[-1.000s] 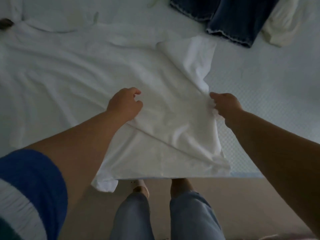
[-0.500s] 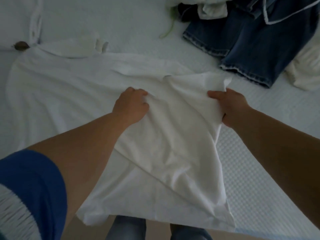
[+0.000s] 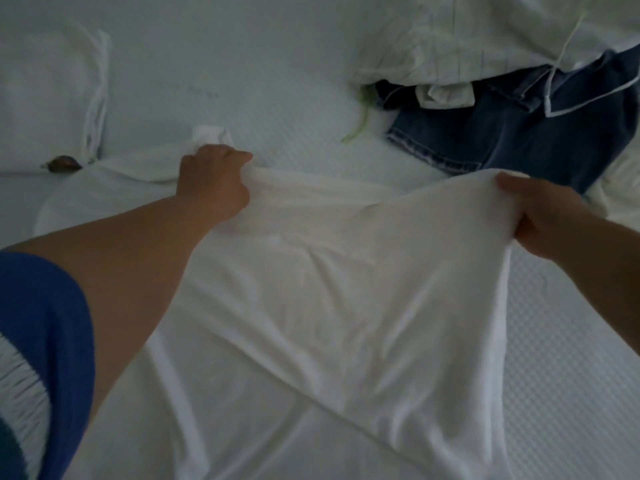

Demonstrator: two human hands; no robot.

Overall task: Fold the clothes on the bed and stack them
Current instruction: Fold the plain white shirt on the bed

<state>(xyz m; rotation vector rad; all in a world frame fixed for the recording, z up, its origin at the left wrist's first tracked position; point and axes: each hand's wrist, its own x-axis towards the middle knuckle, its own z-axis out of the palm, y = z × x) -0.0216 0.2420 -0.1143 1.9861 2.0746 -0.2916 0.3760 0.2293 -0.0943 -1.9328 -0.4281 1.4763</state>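
Note:
A white T-shirt [image 3: 329, 306] lies spread across the near half of the white bed [image 3: 242, 81], its right side folded over towards the middle. My left hand [image 3: 214, 181] grips the folded edge near the shirt's collar end. My right hand [image 3: 540, 216] pinches the same edge further right and holds it slightly off the mattress. The fabric stretches taut between both hands. A small white neck piece [image 3: 211, 135] shows just beyond my left hand.
Dark blue jeans [image 3: 519, 133] lie crumpled at the back right under a pale striped garment [image 3: 450, 39] with a drawstring. A white pillow [image 3: 45, 98] sits at the far left with a small brown object [image 3: 64, 163] by its corner.
Both hands have carried the folded side of the shirt away from me, up the bed towards the collar. The camera has tilted forward, so the floor and my legs are out of view.

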